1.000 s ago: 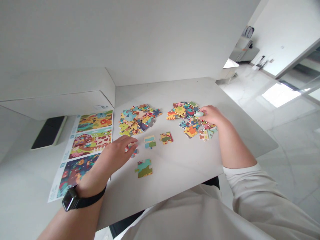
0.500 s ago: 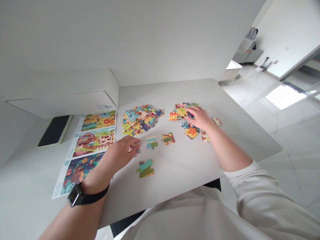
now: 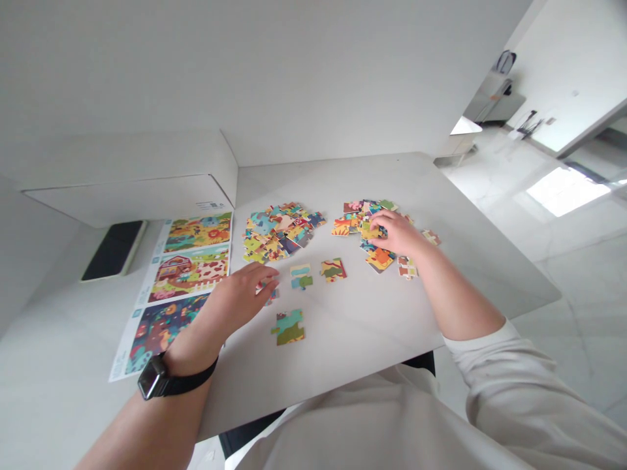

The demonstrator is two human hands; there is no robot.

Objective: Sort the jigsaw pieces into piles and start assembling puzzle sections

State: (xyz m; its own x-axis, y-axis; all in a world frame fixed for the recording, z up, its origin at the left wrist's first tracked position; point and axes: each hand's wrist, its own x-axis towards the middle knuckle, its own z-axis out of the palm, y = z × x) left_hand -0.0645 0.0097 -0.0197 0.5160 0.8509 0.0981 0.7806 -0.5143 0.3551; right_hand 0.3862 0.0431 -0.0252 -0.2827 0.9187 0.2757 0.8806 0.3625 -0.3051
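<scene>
My left hand [image 3: 238, 299], a black watch [image 3: 155, 382] on its wrist, rests on the white table [image 3: 353, 320] with fingers curled over a small puzzle piece [image 3: 270, 293]. My right hand [image 3: 399, 234] lies on the right pile of colourful puzzle pieces [image 3: 368, 225], fingertips pinching a yellow piece in it. A second pile of pieces [image 3: 279, 230] sits to the left of it. Between the hands lie single pieces: a teal and cream one [image 3: 300, 276], a yellow-red one [image 3: 334, 269] and a joined teal-green pair [image 3: 289, 326] nearer me.
A reference sheet [image 3: 183, 274] with three colourful pictures lies at the left. A black phone [image 3: 113, 249] lies beyond it, beside a white box [image 3: 127, 176]. A few stray pieces [image 3: 430, 236] lie right of my hand. The table's edge is at the right.
My right hand slid left across the right pile, from its right side to its middle, spreading pieces. The left hand stayed on its piece. The view shifted slightly.
</scene>
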